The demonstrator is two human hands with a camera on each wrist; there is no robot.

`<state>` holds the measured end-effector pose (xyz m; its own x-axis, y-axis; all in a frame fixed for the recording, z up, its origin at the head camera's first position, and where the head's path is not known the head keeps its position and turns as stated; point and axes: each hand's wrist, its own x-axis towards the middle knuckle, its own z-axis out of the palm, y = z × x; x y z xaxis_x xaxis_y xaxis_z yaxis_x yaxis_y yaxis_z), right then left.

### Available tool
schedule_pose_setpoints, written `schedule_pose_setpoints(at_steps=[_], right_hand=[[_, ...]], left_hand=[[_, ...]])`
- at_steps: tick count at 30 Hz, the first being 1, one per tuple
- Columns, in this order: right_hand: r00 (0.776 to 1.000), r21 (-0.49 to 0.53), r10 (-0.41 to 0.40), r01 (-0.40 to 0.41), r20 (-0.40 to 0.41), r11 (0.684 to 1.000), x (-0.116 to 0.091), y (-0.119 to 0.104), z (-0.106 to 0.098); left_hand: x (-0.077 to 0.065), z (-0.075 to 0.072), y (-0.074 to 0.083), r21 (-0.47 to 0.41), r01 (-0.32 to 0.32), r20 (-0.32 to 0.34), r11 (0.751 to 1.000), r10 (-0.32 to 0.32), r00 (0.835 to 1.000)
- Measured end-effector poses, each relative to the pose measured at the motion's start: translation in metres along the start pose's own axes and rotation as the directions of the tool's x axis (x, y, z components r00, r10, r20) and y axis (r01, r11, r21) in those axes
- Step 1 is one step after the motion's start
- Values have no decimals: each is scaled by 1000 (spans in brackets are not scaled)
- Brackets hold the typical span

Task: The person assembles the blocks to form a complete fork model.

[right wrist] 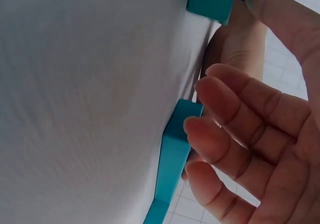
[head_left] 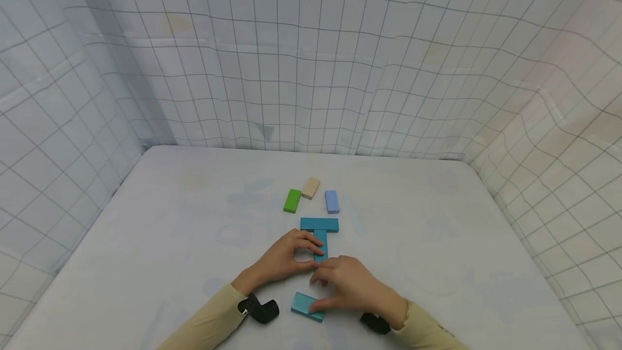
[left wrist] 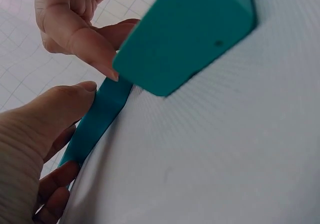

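Over my head feed I log 3 teal blocks [head_left: 319,224], 1 green block [head_left: 292,201], 1 tan block [head_left: 311,188], 1 blue block [head_left: 332,202]: 6 in total. I also count 2 wrist cameras [head_left: 264,312], 2 sleeves [head_left: 209,317] and 1 desk [head_left: 413,209].

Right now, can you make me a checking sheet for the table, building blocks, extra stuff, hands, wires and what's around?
Surface: white table, faintly marked.
Job's things: blue T of blocks; teal block lies apart, nearer the person.
Clutter: green block, beige block and light-blue block beyond the T.
Hands: left hand touches the stem of the T; right hand touches the teal block with its thumb, fingertips near the stem.
Cables: nothing seen.
Surroundings: grid-patterned cloth at back and sides.
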<state>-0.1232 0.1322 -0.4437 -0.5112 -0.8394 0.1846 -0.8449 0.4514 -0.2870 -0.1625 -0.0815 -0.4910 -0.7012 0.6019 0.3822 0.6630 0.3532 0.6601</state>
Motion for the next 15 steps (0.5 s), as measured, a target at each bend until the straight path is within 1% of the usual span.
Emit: schedule_pose_setpoints(at_steps=[3, 11, 15], right_hand=[[1000, -30, 2, -2, -7, 1000, 0, -1, 3], [998, 65, 39, -43, 58, 997, 0, -5, 4], [998, 78, 29, -34, 61, 996, 0, -8, 7]], left_hand=[[0, 1, -1, 2, -1, 0, 1000, 1, 1000], [0, 2, -2, -4, -15, -2, 1000, 15, 1000], [0, 2, -4, 6, -31, -10, 999, 31, 999]])
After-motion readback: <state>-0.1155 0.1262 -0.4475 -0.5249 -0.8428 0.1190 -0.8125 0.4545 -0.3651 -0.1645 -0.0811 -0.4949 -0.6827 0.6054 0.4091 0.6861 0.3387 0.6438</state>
